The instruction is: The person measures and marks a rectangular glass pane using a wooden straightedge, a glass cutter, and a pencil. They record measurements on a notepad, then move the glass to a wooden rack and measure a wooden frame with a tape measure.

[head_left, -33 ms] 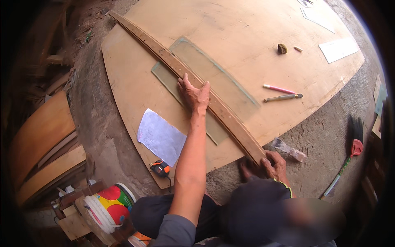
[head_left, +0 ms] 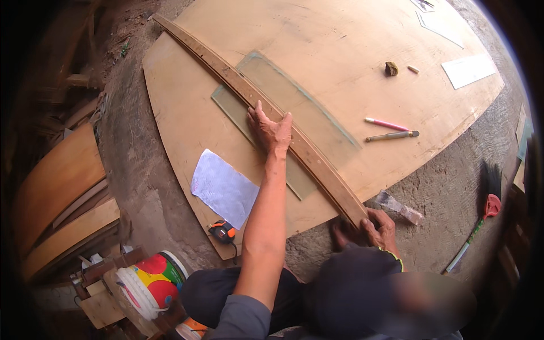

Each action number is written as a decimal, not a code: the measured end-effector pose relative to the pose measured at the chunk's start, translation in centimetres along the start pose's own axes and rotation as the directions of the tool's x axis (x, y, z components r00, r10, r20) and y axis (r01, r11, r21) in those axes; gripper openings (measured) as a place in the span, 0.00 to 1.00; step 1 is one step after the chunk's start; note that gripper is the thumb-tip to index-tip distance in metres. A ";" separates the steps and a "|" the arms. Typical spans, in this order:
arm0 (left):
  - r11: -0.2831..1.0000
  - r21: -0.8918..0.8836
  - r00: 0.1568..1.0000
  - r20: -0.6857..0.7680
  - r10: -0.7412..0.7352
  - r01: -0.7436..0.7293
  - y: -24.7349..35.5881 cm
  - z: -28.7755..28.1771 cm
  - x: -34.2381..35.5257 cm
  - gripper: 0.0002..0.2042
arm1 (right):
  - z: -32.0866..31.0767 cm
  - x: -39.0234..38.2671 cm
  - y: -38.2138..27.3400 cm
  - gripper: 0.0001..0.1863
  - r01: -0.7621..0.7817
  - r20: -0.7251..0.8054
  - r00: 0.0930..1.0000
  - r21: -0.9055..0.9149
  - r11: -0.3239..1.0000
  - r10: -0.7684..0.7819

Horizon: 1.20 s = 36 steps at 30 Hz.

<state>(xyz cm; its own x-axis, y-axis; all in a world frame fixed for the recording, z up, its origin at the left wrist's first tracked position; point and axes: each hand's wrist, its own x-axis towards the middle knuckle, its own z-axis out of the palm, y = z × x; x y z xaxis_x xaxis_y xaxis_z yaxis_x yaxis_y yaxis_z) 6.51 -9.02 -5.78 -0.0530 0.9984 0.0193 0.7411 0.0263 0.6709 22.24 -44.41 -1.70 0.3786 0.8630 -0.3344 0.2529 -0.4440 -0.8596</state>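
Note:
A long, narrow wooden strip (head_left: 226, 71) lies diagonally across a pane of glass (head_left: 306, 113) on a large plywood board. My left hand (head_left: 272, 131) grips the strip near its middle, thumb on one side and fingers on the other. At the strip's near end, my right hand (head_left: 382, 228) holds it with the thumb by its edge; some of those fingers are hidden. To the right of the glass lie a pink-and-white pen (head_left: 388, 123) and a glass cutter (head_left: 392, 136). A creased sheet of paper (head_left: 224, 187) rests left of my left forearm.
A black-and-orange tape measure (head_left: 222, 231) sits at the plywood's (head_left: 181, 107) near left edge. Farther right are a dark lump (head_left: 391, 69) and white pieces (head_left: 467, 70). A red-headed brush (head_left: 492, 205) lies on the ground; a colourful bucket (head_left: 158, 277) stands lower left.

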 end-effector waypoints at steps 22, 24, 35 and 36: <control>0.912 0.330 0.967 0.155 0.203 -0.244 -0.6 -0.9 1.6 0.36 | -2.4 1.5 -3.9 0.17 0.055 0.032 0.998 -0.465 0.883 -0.045; 0.887 0.356 0.938 0.287 0.196 -0.294 -0.6 -1.8 2.8 0.32 | -4.2 4.3 -4.8 0.15 0.178 -0.019 0.978 -0.451 0.875 -0.208; 0.794 0.463 0.846 0.521 0.115 -0.393 1.2 -4.7 5.5 0.42 | -11.2 33.6 -5.4 0.16 0.125 -0.317 0.817 -0.718 0.685 -0.481; 0.783 0.483 0.840 0.535 0.091 -0.392 1.5 -4.7 5.6 0.43 | -11.3 34.5 -5.2 0.16 0.097 -0.287 0.851 -0.737 0.669 -0.439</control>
<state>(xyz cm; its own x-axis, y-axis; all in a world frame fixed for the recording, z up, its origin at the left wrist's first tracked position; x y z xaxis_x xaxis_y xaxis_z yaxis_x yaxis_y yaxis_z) 4.17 -3.60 -1.22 0.3808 0.8679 -0.3190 0.9242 -0.3470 0.1592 44.07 -15.04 -4.35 0.4667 0.8606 0.2039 0.8619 -0.3908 -0.3231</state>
